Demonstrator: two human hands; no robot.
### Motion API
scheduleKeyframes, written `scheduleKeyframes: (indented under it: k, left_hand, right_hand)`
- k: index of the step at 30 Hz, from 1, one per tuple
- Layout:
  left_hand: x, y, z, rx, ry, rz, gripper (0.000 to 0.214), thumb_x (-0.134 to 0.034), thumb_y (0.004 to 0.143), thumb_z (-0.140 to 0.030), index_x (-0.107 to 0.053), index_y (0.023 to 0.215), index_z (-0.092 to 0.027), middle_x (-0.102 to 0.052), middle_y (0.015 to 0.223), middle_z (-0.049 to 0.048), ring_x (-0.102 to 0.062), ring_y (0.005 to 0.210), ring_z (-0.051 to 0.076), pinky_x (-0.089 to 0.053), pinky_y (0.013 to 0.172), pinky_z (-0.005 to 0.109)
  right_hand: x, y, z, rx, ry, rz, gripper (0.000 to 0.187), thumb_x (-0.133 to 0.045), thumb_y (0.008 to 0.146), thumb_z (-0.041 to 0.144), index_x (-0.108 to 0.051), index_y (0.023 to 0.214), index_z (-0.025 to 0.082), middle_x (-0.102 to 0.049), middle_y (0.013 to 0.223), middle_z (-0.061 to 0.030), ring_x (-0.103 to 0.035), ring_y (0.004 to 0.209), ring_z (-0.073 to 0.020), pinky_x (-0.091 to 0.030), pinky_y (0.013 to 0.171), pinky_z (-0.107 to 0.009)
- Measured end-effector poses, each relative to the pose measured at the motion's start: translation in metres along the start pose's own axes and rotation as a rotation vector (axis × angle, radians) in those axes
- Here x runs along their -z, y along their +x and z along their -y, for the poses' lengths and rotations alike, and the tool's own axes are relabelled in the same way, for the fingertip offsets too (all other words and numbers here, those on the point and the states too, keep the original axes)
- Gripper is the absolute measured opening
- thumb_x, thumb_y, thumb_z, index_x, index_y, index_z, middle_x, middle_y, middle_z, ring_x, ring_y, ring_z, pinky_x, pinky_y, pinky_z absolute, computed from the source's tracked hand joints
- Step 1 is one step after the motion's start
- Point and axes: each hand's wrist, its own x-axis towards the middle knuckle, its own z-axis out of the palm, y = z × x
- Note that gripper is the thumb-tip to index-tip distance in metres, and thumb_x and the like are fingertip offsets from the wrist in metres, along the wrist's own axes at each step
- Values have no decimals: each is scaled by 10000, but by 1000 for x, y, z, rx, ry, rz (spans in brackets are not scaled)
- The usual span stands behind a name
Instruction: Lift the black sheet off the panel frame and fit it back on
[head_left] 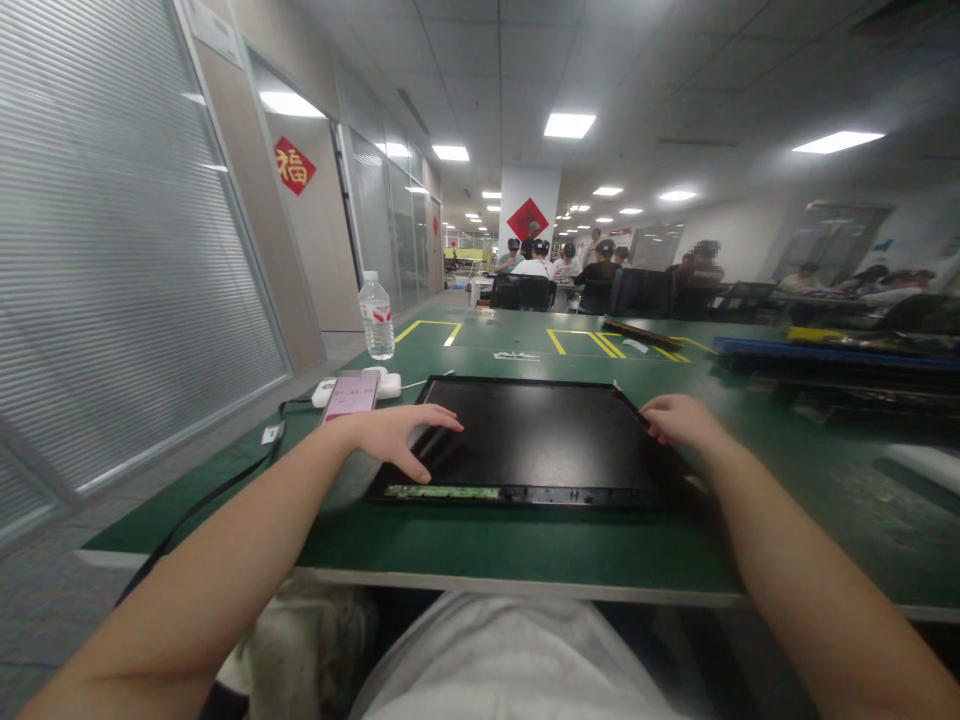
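A black flat screen panel (540, 425) lies face up on the green table in front of me. Along its near edge runs a dark frame strip, with a green circuit board (442, 492) showing in the left part. My left hand (405, 435) is over the panel's left side, thumb and fingers spread apart with nothing between them. Whether its fingertips touch the surface, I cannot tell. At the panel's upper right edge, the fingers of my right hand (679, 420) are curled together and pinch the rim; the fingertips are partly hidden.
Left of the panel are a phone (351, 395), a white power strip (388, 384) with a black cable (247, 470), and a water bottle (377, 318). Dark strips (641, 333) lie on the far table (525, 550). Stacked panels (832, 365) stand at right. People sit farther back.
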Motion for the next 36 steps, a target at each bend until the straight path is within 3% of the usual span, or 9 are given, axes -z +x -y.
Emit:
scheduleKeyframes:
  k: [4,8,19,27,36]
  left_hand:
    - [0,3,6,216,121,-92,589,-600,823,-537,-597,1303,-195,-568,1399,109,-538,1257,272,-394,1063,351]
    - [-2,9,16,340,224,-130,457,-448,906,-393,-657,1219,-135,-654,1265,143,-610,1155,263,-434,1015,336]
    - [-6,15,11,469,213,-184,494,-447,788,-108,-687,1213,-187,-682,1274,75,-625,1162,228,-446,1007,290]
    - [-2,10,8,570,301,-221,490,-548,743,-129,-686,1209,-193,-739,1142,80,-680,1032,257,-507,874,300]
    - [-1,10,-2,538,291,-150,557,-543,696,-66,-690,1206,-236,-728,1173,71,-672,1058,253,-495,908,308]
  right_hand:
    - [0,1,-1,3,-5,-5,255,-535,835,235,-716,990,144,-711,670,-41,-637,502,-125,-469,499,-200]
    - [0,2,-1,-1,-5,-1,251,-540,833,236,-719,986,149,-708,662,-38,-635,500,-127,-465,496,-202]
    - [-2,5,-4,14,-23,-14,242,-554,824,247,-731,962,157,-707,646,-33,-634,498,-125,-466,519,-205]
    - [-4,8,-7,14,-12,-6,251,-538,840,249,-726,972,149,-712,676,-45,-642,519,-133,-472,523,-211]
    - [-2,6,-5,8,-28,-7,254,-545,829,246,-730,978,155,-718,684,-39,-649,527,-129,-480,553,-211]
